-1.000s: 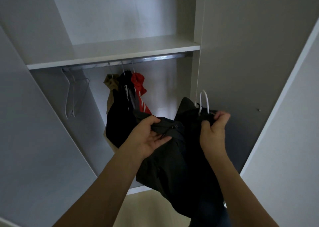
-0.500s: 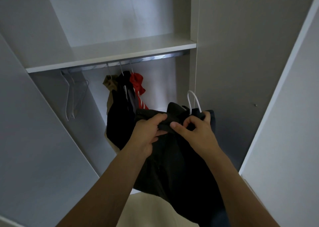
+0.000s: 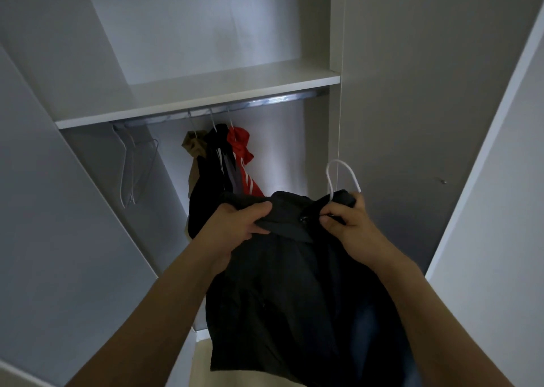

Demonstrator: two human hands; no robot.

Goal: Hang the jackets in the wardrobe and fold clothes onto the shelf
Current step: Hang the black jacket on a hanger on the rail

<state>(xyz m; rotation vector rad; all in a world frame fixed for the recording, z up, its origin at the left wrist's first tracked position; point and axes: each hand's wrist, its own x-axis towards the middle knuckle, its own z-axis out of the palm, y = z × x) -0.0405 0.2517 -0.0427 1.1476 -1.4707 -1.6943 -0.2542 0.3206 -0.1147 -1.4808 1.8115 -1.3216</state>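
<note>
A black jacket (image 3: 282,292) hangs from my two hands in front of the open wardrobe. My left hand (image 3: 235,227) grips its collar edge on the left. My right hand (image 3: 350,225) pinches the collar at the right, just under the white hanger hook (image 3: 341,177) that sticks up out of the jacket. The metal rail (image 3: 265,102) runs under the white shelf (image 3: 206,92), above and behind my hands. On the rail hang a tan jacket (image 3: 192,151), a black one (image 3: 206,198) and a red one with white stripes (image 3: 243,157).
Two bare white hangers (image 3: 132,169) hang at the rail's left end. The open wardrobe doors (image 3: 53,225) flank me on the left and on the right (image 3: 494,210). A grey side panel (image 3: 412,92) closes the compartment on the right.
My right hand moved in from the hanger hook to the collar beside my left hand, then apart again a little. The jacket and hanger stayed at about the same height.
</note>
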